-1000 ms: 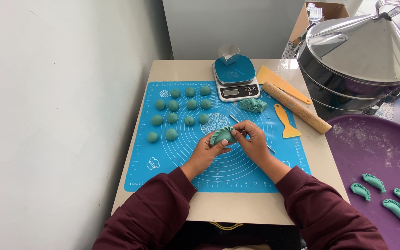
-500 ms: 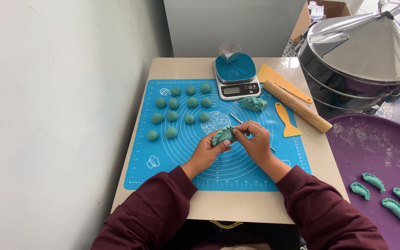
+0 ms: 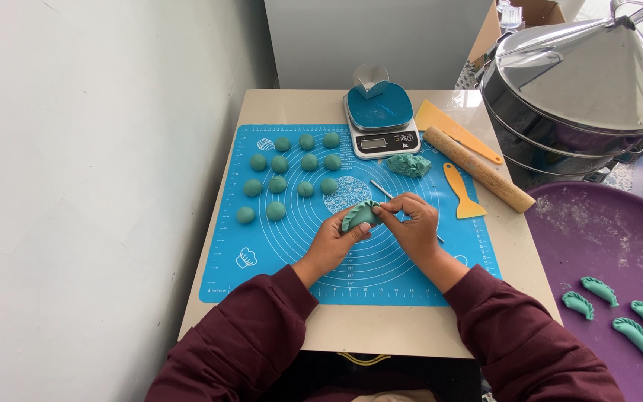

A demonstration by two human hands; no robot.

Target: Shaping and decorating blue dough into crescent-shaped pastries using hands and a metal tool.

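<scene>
My left hand (image 3: pixel 334 242) and my right hand (image 3: pixel 413 225) together hold a folded teal dough dumpling (image 3: pixel 359 214) just above the blue silicone mat (image 3: pixel 277 253). The right fingers pinch its pleated edge. Several teal dough balls (image 3: pixel 289 173) lie in rows on the mat's far left. A flat, patterned dough round (image 3: pixel 347 192) rests beyond the hands, with a thin metal stick (image 3: pixel 382 190) beside it. A rough lump of teal dough (image 3: pixel 409 164) lies near the scale.
A kitchen scale (image 3: pixel 380 121) with a teal top stands at the back. A wooden rolling pin (image 3: pixel 478 169) and two yellow scrapers (image 3: pixel 462 193) lie to the right. A purple tray (image 3: pixel 597 238) holds several finished dumplings (image 3: pixel 619 309). A steel steamer (image 3: pixel 582 89) stands at the far right.
The right fingers have shifted slightly along the dumpling's edge, and the dumpling has turned a little in my hands. All else is unchanged.
</scene>
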